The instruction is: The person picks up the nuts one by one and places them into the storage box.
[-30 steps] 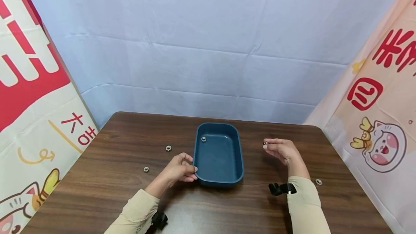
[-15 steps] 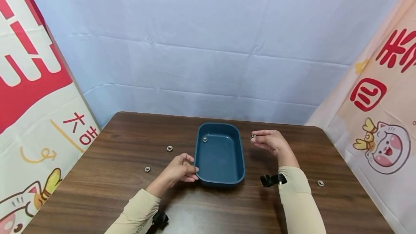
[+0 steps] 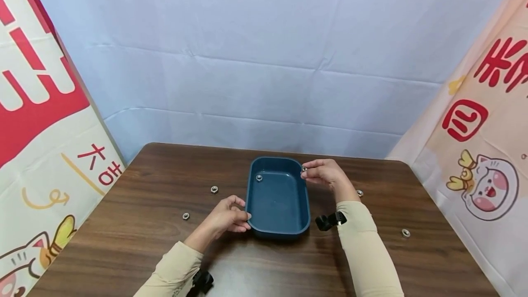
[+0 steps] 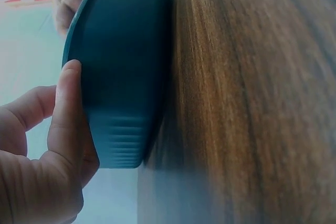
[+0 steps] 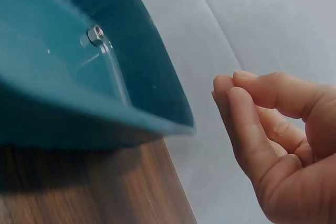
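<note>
The thumb and fingertips of the right hand (image 3: 326, 174) are drawn together with no visible gap, pinching a small silvery ring-shaped metal nut (image 3: 304, 169); in the right-wrist view the fingertips hide it. That pinch sits by the far right corner of a dark blue, rectangular plastic bin with rounded corners (image 3: 277, 205), and the right-wrist view shows the fingertips just beside the rim, apart from it. The left hand (image 3: 226, 216) holds the bin at its left side, toward the near corner, its thumb at the rim and its other fingers bent against the outer wall, partly hidden. The bin stands upright on a brown wood-grain table (image 3: 136, 237), and inside it a silvery hexagonal nut (image 5: 95, 35) lies on the floor near the far left corner. Left of the bin are two more metal nuts on the table, the farther nut (image 3: 214, 189) and the nearer nut (image 3: 186, 216); to its right, one nut (image 3: 360, 193) lies just beyond the right wrist and an outermost nut (image 3: 406, 233) near the table's right edge. Beige sleeves (image 3: 369, 246) cover both forearms. A creased pale blue-white cloth (image 3: 264, 63) hangs behind, between a red-and-white printed banner (image 3: 49, 118) and a peach printed banner (image 3: 486, 127).
</note>
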A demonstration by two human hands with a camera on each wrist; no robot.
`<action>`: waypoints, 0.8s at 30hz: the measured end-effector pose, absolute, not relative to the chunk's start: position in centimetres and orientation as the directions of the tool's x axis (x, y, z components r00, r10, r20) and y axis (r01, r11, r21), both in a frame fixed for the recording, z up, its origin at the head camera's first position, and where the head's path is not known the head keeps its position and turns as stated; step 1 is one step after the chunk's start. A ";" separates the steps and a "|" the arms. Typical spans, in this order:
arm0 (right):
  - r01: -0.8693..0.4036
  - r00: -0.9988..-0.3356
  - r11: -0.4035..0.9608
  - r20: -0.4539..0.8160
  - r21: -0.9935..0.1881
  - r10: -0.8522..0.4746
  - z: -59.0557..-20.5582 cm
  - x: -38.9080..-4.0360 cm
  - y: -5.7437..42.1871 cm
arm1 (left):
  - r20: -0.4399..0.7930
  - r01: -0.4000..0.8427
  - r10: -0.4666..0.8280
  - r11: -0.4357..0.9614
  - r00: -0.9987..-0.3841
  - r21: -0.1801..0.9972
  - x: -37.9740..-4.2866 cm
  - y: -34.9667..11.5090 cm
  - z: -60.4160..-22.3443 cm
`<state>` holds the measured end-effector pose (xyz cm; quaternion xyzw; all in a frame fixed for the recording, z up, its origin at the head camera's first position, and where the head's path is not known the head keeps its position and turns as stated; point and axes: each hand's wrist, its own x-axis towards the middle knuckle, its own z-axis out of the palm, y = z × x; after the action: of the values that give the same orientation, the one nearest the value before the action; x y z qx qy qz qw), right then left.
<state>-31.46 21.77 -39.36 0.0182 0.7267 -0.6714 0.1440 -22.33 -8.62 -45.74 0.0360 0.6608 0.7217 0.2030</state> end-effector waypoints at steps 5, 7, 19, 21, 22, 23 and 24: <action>0.230 -0.958 0.087 -0.242 -0.969 -0.157 -39.1 -32.0 20.7 | -0.219 -0.249 0.338 -0.048 -0.916 0.967 -22.4 -8.6 -45.6; 0.218 -0.960 0.084 -0.229 -0.972 -0.162 -39.2 -32.1 20.4 | -0.221 -0.251 0.337 -0.050 -0.915 0.967 -22.3 -8.6 -45.5; 0.241 -0.960 0.107 -0.253 -0.965 -0.121 -40.5 -33.3 17.4 | -0.214 -0.251 0.343 -0.066 -0.915 0.966 -22.2 -8.8 -45.6; 0.240 -0.961 0.138 -0.255 -0.961 -0.104 -40.6 -33.4 16.8 | -0.217 -0.254 0.347 -0.066 -0.913 0.965 -22.2 -8.7 -45.6; 0.239 -0.962 0.154 -0.255 -0.959 -0.094 -40.6 -33.5 16.5 | -0.218 -0.255 0.348 -0.064 -0.912 0.965 -22.3 -8.7 -45.6; 0.236 -0.964 0.168 -0.253 -0.957 -0.085 -40.6 -33.7 16.2 | -0.219 -0.256 0.349 -0.062 -0.911 0.965 -22.3 -8.7 -45.6; 0.234 -0.965 0.183 -0.251 -0.955 -0.080 -40.7 -33.9 15.8 | -0.221 -0.257 0.349 -0.059 -0.911 0.965 -22.3 -8.8 -45.5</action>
<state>-33.86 15.82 -40.69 0.0507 0.7590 -0.6373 0.1230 -22.34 -8.75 -45.54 0.0353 0.6535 0.7268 0.2083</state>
